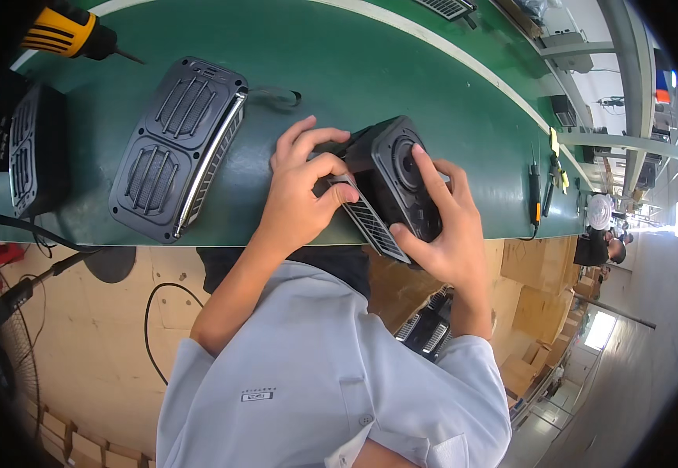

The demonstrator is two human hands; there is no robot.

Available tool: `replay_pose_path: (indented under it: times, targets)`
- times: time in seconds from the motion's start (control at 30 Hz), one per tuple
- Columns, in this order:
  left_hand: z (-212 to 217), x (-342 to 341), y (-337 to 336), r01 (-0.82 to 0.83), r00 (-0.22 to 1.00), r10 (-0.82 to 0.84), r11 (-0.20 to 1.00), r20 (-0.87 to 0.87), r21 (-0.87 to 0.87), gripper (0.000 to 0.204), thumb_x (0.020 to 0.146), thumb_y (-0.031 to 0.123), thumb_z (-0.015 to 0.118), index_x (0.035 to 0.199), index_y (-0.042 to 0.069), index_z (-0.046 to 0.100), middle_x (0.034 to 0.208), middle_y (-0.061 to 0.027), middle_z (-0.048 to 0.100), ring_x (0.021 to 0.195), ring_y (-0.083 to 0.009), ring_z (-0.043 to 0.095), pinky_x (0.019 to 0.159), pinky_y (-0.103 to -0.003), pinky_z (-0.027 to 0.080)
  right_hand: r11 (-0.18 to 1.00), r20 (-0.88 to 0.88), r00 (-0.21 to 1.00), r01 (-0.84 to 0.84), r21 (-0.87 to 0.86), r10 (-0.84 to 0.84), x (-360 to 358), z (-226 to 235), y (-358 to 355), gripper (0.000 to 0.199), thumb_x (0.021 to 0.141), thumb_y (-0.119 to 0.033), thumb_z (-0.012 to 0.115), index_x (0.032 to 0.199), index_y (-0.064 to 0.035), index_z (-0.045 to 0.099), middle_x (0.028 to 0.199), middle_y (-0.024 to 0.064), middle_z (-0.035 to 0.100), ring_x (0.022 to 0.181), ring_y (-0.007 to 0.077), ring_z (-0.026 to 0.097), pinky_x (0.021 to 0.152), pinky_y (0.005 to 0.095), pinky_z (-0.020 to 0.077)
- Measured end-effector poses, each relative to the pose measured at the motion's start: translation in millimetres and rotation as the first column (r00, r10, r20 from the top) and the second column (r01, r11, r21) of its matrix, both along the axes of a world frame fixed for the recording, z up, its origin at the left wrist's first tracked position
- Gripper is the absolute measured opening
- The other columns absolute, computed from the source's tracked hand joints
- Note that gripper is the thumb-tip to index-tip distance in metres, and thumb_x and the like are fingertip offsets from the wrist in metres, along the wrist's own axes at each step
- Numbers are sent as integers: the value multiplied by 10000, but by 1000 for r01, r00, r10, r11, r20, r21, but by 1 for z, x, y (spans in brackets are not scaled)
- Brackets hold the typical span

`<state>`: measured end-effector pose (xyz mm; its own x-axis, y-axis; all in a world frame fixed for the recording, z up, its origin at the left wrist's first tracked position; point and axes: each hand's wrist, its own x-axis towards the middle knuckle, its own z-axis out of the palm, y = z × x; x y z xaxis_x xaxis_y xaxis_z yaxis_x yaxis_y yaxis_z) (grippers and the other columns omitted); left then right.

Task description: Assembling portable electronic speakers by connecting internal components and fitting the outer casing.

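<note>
In the head view both hands grip a black speaker housing [397, 183] tilted at the near edge of the green table [339, 70]: the left hand [300, 195] is closed over its grille-side corner, and the right hand [448, 234] wraps its far side with the forefinger laid across the round driver opening. The housing looks like stiff, fairly light moulded plastic, best held by its solid side walls rather than the slatted grille [370, 222], which seems easier to bend or mark. A second speaker front [179, 148] lies flat to the left, and a yellow power screwdriver [70, 35] rests beyond it.

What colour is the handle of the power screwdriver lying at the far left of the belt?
Yellow with black ribs, on the power screwdriver, clearest in the head view.
</note>
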<state>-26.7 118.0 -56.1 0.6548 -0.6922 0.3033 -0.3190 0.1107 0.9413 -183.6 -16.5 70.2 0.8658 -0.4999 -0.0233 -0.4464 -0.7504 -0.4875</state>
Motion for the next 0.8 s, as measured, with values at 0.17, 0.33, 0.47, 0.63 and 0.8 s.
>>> replay_pose_path:
  times: [0.17, 0.33, 0.47, 0.63, 0.8]
  targets:
    - [0, 4, 0, 21, 1000, -21, 1000, -4, 10, 265, 748, 238, 873, 795, 72, 672, 1380, -42, 620, 1440, -391, 380, 1157, -534, 294, 999, -69, 998, -2, -50, -1, 2, 2, 4, 902, 705, -312, 840, 1537, -163, 526, 1337, 241, 525, 1030, 409, 634, 881, 468, 545]
    - [0, 4, 1, 37, 998, -37, 999, -56, 6, 285, 743, 244, 877, 793, 66, 660, 1393, -46, 612, 1441, -393, 376, 1161, -533, 292, 984, -113, 993, -47, -173, 27, 0, 3, 10, 954, 705, -380, 867, 1559, -178, 492, 1354, 270, 512, 1072, 427, 625, 890, 480, 546]
    - [1, 3, 1, 43, 998, -42, 999, -54, 13, 287, 748, 245, 870, 795, 59, 657, 1414, -42, 595, 1456, -394, 351, 1166, -531, 280, 966, -123, 992, -65, -251, 34, -1, 4, 12, 995, 707, -397, 875, 1583, -186, 453, 1376, 291, 498, 1104, 441, 619, 899, 483, 548]
    - [2, 5, -2, 48, 998, -47, 998, -45, 30, 277, 756, 241, 860, 803, 54, 661, 1424, -40, 585, 1459, -392, 338, 1165, -532, 273, 955, -149, 989, -69, -287, 26, 1, 6, 10, 993, 673, -362, 881, 1567, -188, 486, 1384, 257, 508, 1094, 418, 636, 893, 470, 557]
    - [4, 10, -3, 96, 995, -94, 995, -38, 36, 259, 756, 237, 860, 798, 53, 684, 1392, -20, 615, 1451, -390, 347, 1155, -530, 279, 975, -146, 989, -40, -220, 8, 3, 7, 10, 974, 700, -397, 883, 1561, -165, 491, 1379, 271, 504, 1093, 427, 629, 899, 470, 553]
